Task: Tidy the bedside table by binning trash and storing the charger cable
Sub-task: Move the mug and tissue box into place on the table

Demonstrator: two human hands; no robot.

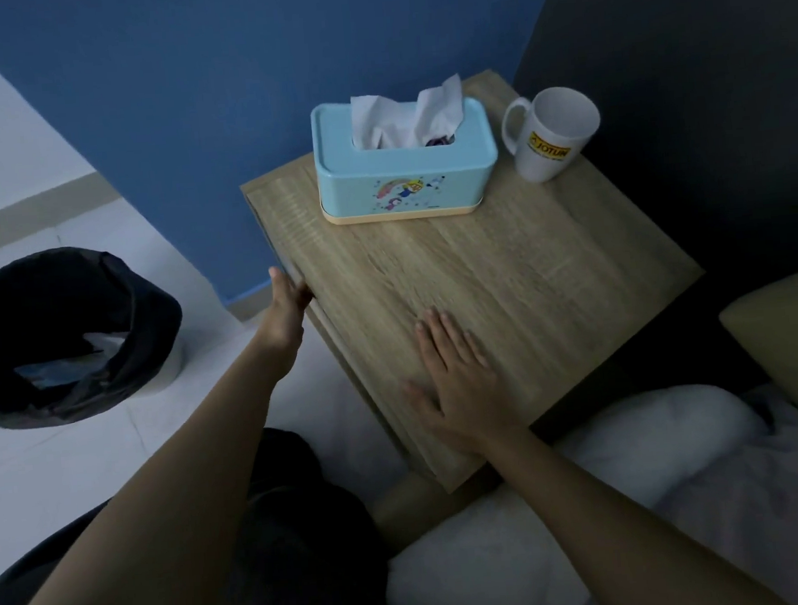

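Observation:
The wooden bedside table [526, 265] fills the middle of the view. My left hand [286, 310] is at its left front edge, with the fingers curled against the drawer front under the top. My right hand [459, 383] lies flat, palm down, on the near part of the tabletop and holds nothing. A bin [59, 335] lined with a black bag stands on the floor to the left, with white and bluish scraps inside. No charger cable is visible.
A light blue tissue box [402, 174] with tissues sticking out stands at the back of the tabletop. A white mug [550, 133] with a yellow logo is at the back right. A white pillow [637, 498] and bedding lie at lower right. Blue wall behind.

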